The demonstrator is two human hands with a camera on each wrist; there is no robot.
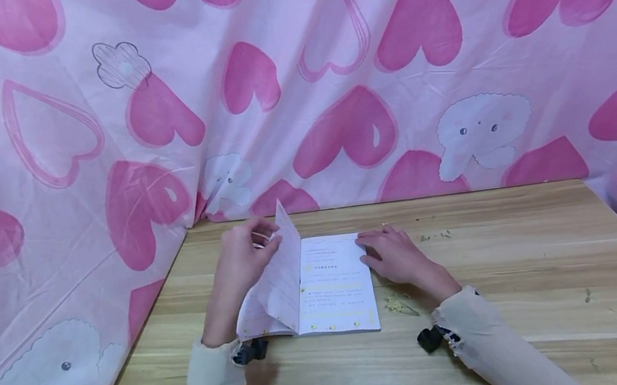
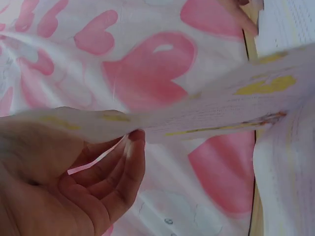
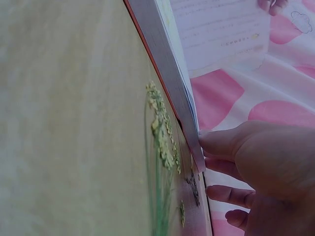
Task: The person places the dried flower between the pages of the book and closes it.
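Observation:
An open book (image 1: 333, 284) lies on the wooden table, its right-hand page printed with text and yellow marks. My left hand (image 1: 241, 251) pinches a page (image 1: 289, 267) that stands raised near the spine. In the left wrist view the thumb and fingers meet at the edge of that lifted page (image 2: 216, 110). My right hand (image 1: 395, 256) rests at the upper right edge of the book, fingers relaxed. In the right wrist view its thumb touches the side of the page block (image 3: 170, 64), and the other fingers are loosely spread.
A dried flower sprig (image 1: 397, 305) lies on the table (image 1: 516, 301) just right of the book, below my right hand. Small plant bits (image 1: 435, 236) are scattered farther back. A pink heart-patterned cloth (image 1: 324, 67) hangs behind and beside the table.

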